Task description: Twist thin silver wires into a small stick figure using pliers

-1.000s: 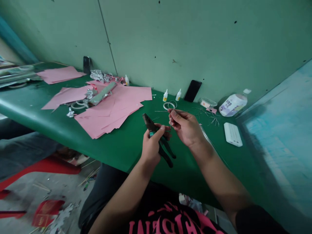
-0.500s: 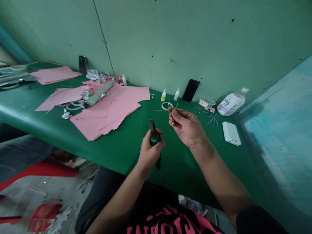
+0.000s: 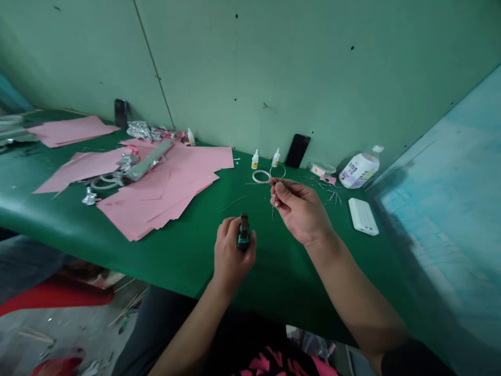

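My left hand [image 3: 233, 257] is wrapped round a pair of pliers [image 3: 243, 237] with dark jaws and green-and-black handles, its jaws pointing away from me. To the right, my right hand [image 3: 299, 209] pinches a bundle of thin twisted wire [image 3: 273, 209] between thumb and fingers; strands stick out to the left, to the right and downward. The pliers and the wire are apart. A loose piece of thin wire [image 3: 234, 202] lies on the green table [image 3: 188, 266] beyond the pliers. More twisted wires [image 3: 332, 196] lie to the right of my right hand.
Pink paper sheets [image 3: 156, 193] cover the left part, with crumpled foil [image 3: 143, 130] on them. Along the wall stand glue bottles [image 3: 255, 160], a white ring [image 3: 261, 176], a phone [image 3: 298, 150], a clear box [image 3: 322, 168] and a labelled bottle [image 3: 359, 169]. A white power bank [image 3: 363, 216] lies at right.
My left hand has drawn the pliers back toward me and slightly left, and the pliers have tilted. My right hand still pinches the wire at nearly the same spot. The view has shifted slightly.
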`<state>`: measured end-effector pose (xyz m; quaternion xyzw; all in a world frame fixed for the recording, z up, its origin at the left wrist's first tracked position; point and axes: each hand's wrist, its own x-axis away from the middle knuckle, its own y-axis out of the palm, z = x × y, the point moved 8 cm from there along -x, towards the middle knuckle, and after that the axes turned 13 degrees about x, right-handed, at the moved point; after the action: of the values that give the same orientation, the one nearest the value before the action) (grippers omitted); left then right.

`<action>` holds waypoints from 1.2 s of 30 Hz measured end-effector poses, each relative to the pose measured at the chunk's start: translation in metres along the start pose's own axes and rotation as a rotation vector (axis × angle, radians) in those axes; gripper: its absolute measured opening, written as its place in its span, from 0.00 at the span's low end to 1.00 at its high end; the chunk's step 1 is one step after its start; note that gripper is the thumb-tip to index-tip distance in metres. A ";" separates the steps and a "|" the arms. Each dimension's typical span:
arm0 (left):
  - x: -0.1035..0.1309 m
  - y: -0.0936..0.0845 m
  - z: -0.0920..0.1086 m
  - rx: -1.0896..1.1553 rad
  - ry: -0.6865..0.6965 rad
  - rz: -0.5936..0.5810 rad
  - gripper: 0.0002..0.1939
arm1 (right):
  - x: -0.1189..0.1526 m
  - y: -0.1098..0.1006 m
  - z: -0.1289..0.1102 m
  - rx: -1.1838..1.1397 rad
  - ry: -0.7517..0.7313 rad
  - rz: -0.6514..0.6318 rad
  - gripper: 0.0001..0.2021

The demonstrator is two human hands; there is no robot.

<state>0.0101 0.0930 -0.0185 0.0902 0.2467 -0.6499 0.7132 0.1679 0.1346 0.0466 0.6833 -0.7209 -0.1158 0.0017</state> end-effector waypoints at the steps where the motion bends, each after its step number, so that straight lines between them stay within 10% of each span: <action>1: 0.000 -0.002 -0.001 -0.003 -0.017 0.001 0.12 | 0.000 -0.002 -0.002 -0.005 0.003 -0.004 0.03; 8: 0.008 0.003 -0.015 0.298 -0.256 -0.122 0.20 | -0.003 -0.010 -0.014 -0.157 0.057 -0.122 0.04; 19: 0.056 0.053 0.030 0.846 -0.885 -0.673 0.25 | 0.005 -0.006 -0.030 -0.228 -0.047 -0.242 0.14; 36: 0.055 0.047 0.048 0.737 -0.849 -0.731 0.19 | 0.019 0.024 -0.016 -0.313 0.028 -0.349 0.14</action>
<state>0.0685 0.0295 -0.0122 -0.0249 -0.2785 -0.8706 0.4049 0.1458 0.1142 0.0629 0.7905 -0.5651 -0.2151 0.0974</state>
